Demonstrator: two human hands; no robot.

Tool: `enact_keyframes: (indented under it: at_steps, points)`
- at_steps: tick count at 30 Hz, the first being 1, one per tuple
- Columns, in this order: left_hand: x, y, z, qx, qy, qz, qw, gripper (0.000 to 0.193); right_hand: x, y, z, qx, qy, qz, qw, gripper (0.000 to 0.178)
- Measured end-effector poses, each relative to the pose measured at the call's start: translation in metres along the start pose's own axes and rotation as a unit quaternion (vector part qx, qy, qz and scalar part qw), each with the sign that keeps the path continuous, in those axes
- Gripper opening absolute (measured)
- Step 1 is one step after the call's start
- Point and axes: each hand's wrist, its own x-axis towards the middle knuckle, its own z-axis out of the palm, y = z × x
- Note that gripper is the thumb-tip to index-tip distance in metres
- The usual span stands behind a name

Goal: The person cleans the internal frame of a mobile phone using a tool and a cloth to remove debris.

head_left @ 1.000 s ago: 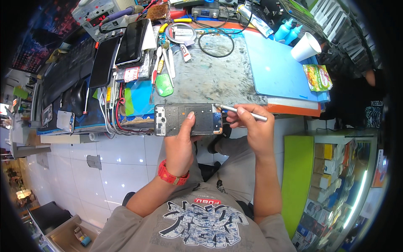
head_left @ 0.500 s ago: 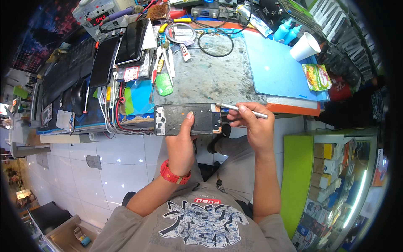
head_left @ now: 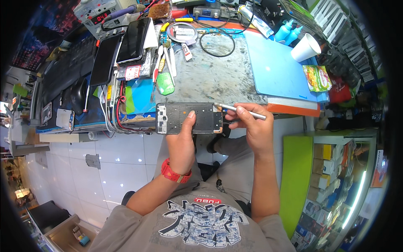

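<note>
A black phone frame (head_left: 174,119) lies sideways at the table's near edge, its bare inner side facing up. My left hand (head_left: 183,136) grips it from below, with the thumb across its middle and the other fingers hidden underneath. Between the thumb and fingers of my right hand (head_left: 251,122) is a thin silver pen-like tool (head_left: 247,112). Its tip meets the far right corner of the frame, close to a copper-coloured patch. I cannot make out the exact shape of the tip.
Beyond the frame lies a stained grey work mat (head_left: 210,80), with a blue sheet (head_left: 277,71) to its right. A white cup (head_left: 305,47) and snack packet (head_left: 317,78) stand there. Two dark phones (head_left: 133,42), brushes and a green piece (head_left: 165,83) lie left.
The tool's tip has shifted slightly left along the frame's far edge. My left hand and the phone frame have hardly moved, apart from a small shift of the whole view.
</note>
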Motion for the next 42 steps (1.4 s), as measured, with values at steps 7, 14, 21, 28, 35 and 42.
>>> enact_keyframes:
  at_steps: [7, 14, 21, 28, 35, 42]
  points:
    - [0.000, 0.000, -0.001, 0.017, -0.001, -0.012, 1.000, 0.025, 0.000, -0.003, 0.001, -0.016, -0.012, 0.003, 1.000, 0.024]
    - [-0.001, 0.003, 0.000, 0.016, 0.003, -0.020, 1.000, 0.024, 0.002, -0.012, 0.000, -0.100, -0.016, 0.003, 0.995, 0.019]
    - [0.000, 0.003, -0.003, 0.030, 0.008, -0.018, 0.999, 0.024, 0.004, -0.011, 0.008, -0.095, -0.028, 0.010, 0.995, 0.021]
    - [0.000, 0.002, -0.002, 0.002, -0.001, -0.018, 1.000, 0.026, 0.005, -0.011, 0.032, -0.082, -0.050, 0.026, 0.995, 0.020]
    - [0.000, -0.002, -0.002, 0.030, 0.005, -0.001, 1.000, 0.026, 0.004, -0.016, -0.001, -0.084, -0.010, 0.019, 0.996, 0.024]
    - [0.000, 0.005, -0.003, 0.041, -0.011, -0.015, 0.999, 0.024, 0.007, -0.018, 0.062, -0.079, -0.045, 0.038, 0.995, 0.023]
